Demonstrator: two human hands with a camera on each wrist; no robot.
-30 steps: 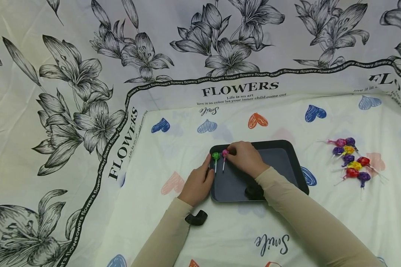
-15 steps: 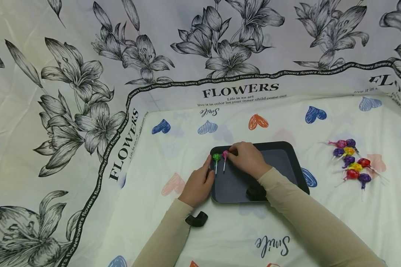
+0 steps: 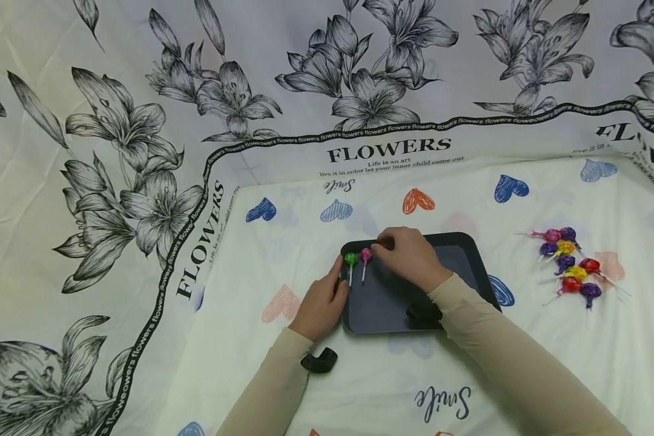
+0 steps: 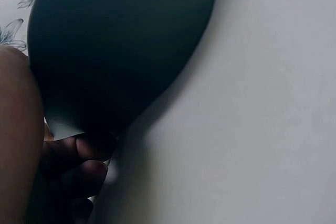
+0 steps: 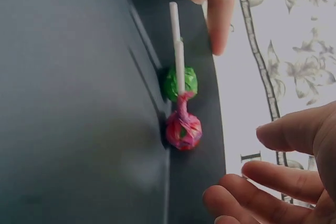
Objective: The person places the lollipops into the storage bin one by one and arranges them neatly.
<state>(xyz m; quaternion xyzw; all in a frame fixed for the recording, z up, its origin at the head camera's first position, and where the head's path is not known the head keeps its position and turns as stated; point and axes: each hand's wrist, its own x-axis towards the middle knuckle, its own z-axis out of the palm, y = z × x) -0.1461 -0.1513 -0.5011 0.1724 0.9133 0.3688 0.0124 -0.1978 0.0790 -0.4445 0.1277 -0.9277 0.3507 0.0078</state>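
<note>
A dark grey rectangular tray point(image 3: 376, 306) lies on the cloth. My left hand point(image 3: 323, 303) holds its left edge, with curled fingertips point(image 4: 92, 171) against the tray's side in the left wrist view. Inside the tray's far left corner a green-wrapped lollipop point(image 3: 350, 259) and a pink-wrapped lollipop point(image 3: 366, 254) lie side by side, sticks towards me. Just right of the pink one is my right hand point(image 3: 409, 257). In the right wrist view its thumb point(image 5: 286, 132) and fingers are parted, holding nothing, and both candy heads sit by the tray's rim.
Several purple, red, yellow and pink lollipops point(image 3: 569, 263) lie in a loose cluster on the cloth point(image 3: 523, 363), right of the tray. Black wrist-worn pieces show at the left wrist point(image 3: 320, 360) and the right wrist point(image 3: 425, 313). Flower-printed fabric surrounds the heart-printed surface.
My right hand has let go of the pink lollipop and drawn slightly right, away from it. The left hand stays on the tray's edge.
</note>
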